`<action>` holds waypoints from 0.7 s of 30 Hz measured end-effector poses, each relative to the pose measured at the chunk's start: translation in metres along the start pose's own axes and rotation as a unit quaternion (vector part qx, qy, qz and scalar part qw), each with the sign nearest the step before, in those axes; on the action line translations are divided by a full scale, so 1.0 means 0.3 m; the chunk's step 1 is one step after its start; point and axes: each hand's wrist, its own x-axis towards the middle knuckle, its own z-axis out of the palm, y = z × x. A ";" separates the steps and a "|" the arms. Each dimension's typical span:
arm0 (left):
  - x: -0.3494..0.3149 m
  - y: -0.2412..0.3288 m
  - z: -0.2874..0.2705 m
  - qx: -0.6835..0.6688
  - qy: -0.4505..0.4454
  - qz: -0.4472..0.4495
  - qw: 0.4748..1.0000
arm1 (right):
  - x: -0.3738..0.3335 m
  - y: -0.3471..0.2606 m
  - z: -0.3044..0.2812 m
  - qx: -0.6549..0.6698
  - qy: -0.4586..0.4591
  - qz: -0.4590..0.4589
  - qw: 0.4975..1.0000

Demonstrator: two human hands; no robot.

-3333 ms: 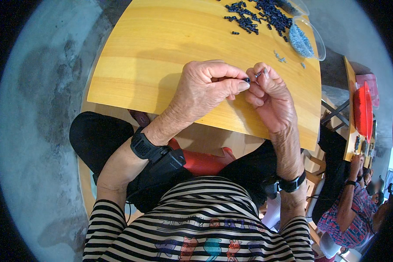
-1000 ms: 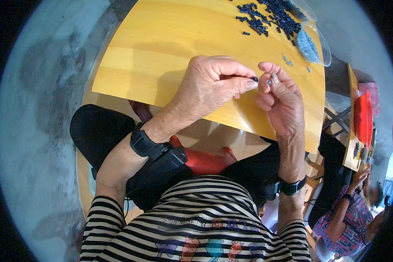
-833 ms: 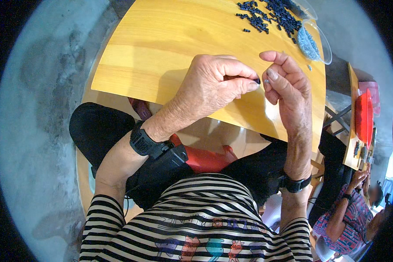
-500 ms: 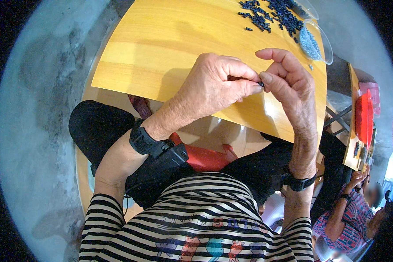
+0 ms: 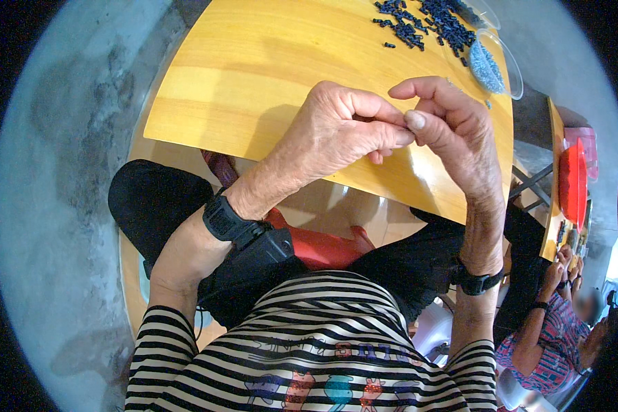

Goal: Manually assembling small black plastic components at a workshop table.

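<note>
Over the near part of the yellow wooden table (image 5: 254, 75), my two hands meet at their fingertips. My left hand (image 5: 353, 123) is closed in a pinch, thumb against index finger. The small black piece that showed at its fingertips a moment ago is now covered by the fingers. My right hand (image 5: 453, 127) has its thumb pressed to the left fingertips and its index finger arched above; what its pinch holds, if anything, is hidden. Beyond them lies a spread pile of small black cylindrical pieces (image 5: 450, 27). A clear tub on its side (image 5: 513, 65) holds tiny pale blue-grey bits (image 5: 486, 69).
Another clear container (image 5: 487, 12) sits at the far right corner. To the right, a second table (image 5: 551, 240) bears a red basin (image 5: 571, 182), and a person in a patterned top (image 5: 546, 340) works there. A grey wall (image 5: 55, 206) stands on the left; a red stool (image 5: 323, 248) shows below.
My right hand has shifted slightly, its index finger curling left and its thumb moving onto the left fingertips. The small black piece is now out of sight. The left hand has barely moved.
</note>
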 end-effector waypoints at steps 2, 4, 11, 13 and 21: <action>0.000 -0.001 -0.001 -0.021 0.012 0.017 1.000 | -0.010 -0.010 -0.008 0.061 -0.003 0.024 0.998; -0.001 0.009 -0.003 -0.021 0.011 0.022 0.999 | -0.012 -0.010 -0.019 0.122 -0.007 0.046 0.991; -0.005 0.017 -0.003 -0.007 0.019 0.044 0.999 | -0.025 0.010 -0.009 0.230 0.015 0.085 0.969; -0.004 0.016 -0.003 0.005 0.021 0.040 0.999 | -0.028 0.011 -0.008 0.230 0.023 0.085 0.969; -0.004 0.003 -0.001 0.028 0.035 0.081 0.996 | -0.024 0.012 -0.010 0.224 -0.006 0.104 0.969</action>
